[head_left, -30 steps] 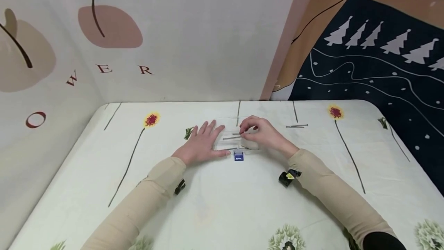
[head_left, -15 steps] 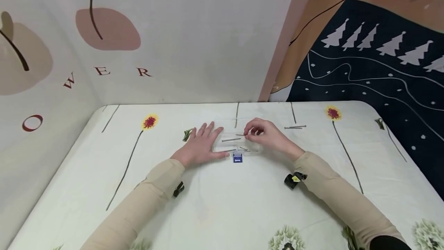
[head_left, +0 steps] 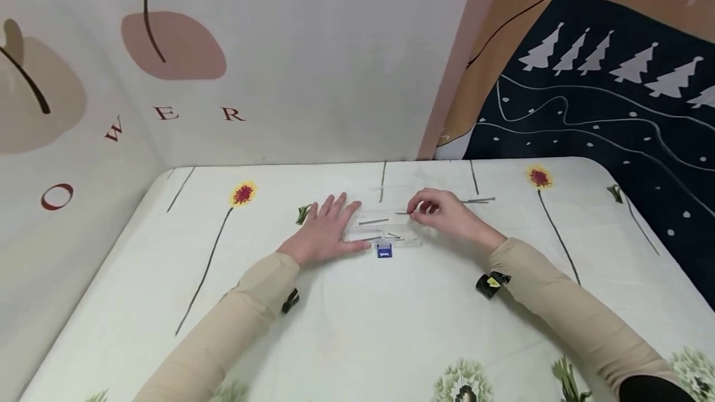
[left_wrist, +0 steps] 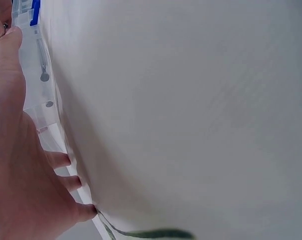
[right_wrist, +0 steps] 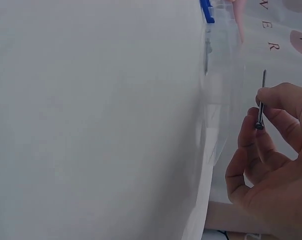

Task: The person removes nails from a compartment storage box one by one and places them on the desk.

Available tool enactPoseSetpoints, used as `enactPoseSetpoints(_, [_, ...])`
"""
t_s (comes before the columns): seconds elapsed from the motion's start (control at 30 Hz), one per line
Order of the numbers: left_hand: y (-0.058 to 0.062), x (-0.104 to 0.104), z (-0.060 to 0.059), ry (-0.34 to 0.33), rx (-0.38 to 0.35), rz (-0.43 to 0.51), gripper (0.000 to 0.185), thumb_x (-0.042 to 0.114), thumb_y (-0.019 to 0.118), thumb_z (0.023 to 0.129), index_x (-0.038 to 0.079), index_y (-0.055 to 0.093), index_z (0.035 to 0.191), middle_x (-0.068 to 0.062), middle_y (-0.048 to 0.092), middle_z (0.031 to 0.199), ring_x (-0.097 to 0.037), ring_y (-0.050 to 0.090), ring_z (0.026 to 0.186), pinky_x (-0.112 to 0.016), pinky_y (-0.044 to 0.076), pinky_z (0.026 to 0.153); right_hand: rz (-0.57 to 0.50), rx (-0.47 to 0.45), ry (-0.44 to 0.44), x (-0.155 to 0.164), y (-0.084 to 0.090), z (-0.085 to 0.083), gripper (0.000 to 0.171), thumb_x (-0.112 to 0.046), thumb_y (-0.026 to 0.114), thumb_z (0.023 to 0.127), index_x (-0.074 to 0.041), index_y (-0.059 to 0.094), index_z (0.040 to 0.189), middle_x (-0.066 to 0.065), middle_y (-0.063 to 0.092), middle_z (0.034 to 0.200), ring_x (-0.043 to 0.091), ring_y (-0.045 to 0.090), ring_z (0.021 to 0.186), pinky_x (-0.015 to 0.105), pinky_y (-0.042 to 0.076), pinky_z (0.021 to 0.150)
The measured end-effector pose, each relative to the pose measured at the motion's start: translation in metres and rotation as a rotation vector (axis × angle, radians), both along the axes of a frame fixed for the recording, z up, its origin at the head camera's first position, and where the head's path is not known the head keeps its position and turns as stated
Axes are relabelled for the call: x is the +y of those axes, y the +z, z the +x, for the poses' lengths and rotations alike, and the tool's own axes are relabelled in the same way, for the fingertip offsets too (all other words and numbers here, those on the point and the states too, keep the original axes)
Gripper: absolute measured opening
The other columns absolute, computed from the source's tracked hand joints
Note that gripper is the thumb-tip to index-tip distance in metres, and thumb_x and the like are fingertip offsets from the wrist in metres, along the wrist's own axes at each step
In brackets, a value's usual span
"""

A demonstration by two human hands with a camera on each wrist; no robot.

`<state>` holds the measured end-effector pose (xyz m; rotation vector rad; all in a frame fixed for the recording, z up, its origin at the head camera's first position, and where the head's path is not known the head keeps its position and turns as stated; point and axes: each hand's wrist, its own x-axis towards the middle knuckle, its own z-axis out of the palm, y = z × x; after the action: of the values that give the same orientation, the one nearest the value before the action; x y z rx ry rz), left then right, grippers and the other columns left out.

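A clear plastic compartment box [head_left: 413, 242] with a blue latch [head_left: 384, 250] at its front lies on the table. Several nails [head_left: 373, 222] rest inside it. My left hand [head_left: 324, 234] is at the box's left end, fingers spread and thumb along the front edge; its palm side shows beside the clear wall in the left wrist view. Over the right part of the box, my right hand [head_left: 444, 213] pinches a nail [right_wrist: 264, 80] between thumb and fingertips. The right wrist view shows its head toward the palm and its tip pointing away.
Two loose nails [head_left: 477, 201] lie on the tablecloth [head_left: 357, 334] beyond the right hand. A printed curtain [head_left: 313, 79] hangs along the table's back edge, and a dark cloth with white trees [head_left: 603, 104] covers the right side.
The right hand has shifted to the right over the box, carrying the pinched nail with it, and now partly overlaps the view near the two loose nails. The left hand has stayed in place.
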<state>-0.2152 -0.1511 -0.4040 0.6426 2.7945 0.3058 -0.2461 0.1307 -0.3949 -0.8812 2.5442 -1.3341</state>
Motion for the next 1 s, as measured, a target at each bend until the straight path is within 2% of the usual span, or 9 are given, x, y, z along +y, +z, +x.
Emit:
enactPoseSetpoints(0.43, [-0.001, 0.0, -0.002, -0.002, 0.0, 0.001, 0.095, 0.073, 0.046, 0.086, 0.017, 0.017, 0.156, -0.019, 0.006, 0.159, -0.041, 0.004, 0.144, -0.062, 0.005, 0.11, 0.102, -0.016, -0.049, 0.026, -0.001, -0.01, 0.009, 0.0, 0.065, 0.089, -0.004, 0.071, 0.095, 0.004, 0.066, 0.092, 0.019, 0.056, 0.082, 0.031, 0.047, 0.073])
enactPoseSetpoints(0.8, [-0.001, 0.0, -0.002, -0.006, 0.0, 0.006, 0.095, 0.073, 0.046, 0.086, 0.018, 0.016, 0.156, -0.019, 0.005, 0.159, -0.041, 0.003, 0.144, -0.062, 0.004, 0.11, 0.159, -0.05, -0.093, 0.051, -0.003, -0.011, 0.01, -0.001, 0.064, 0.09, -0.004, 0.07, 0.097, 0.005, 0.066, 0.094, 0.021, 0.055, 0.086, 0.035, 0.047, 0.078])
enactPoseSetpoints(1.0, [-0.002, -0.001, -0.002, -0.007, 0.0, 0.001, 0.095, 0.073, 0.046, 0.086, 0.018, 0.015, 0.156, -0.019, 0.005, 0.159, -0.041, 0.003, 0.144, -0.062, 0.004, 0.11, 0.198, -0.033, -0.101, 0.066, -0.003, -0.013, 0.01, -0.001, 0.064, 0.091, -0.003, 0.071, 0.098, 0.006, 0.066, 0.094, 0.021, 0.055, 0.085, 0.034, 0.047, 0.078])
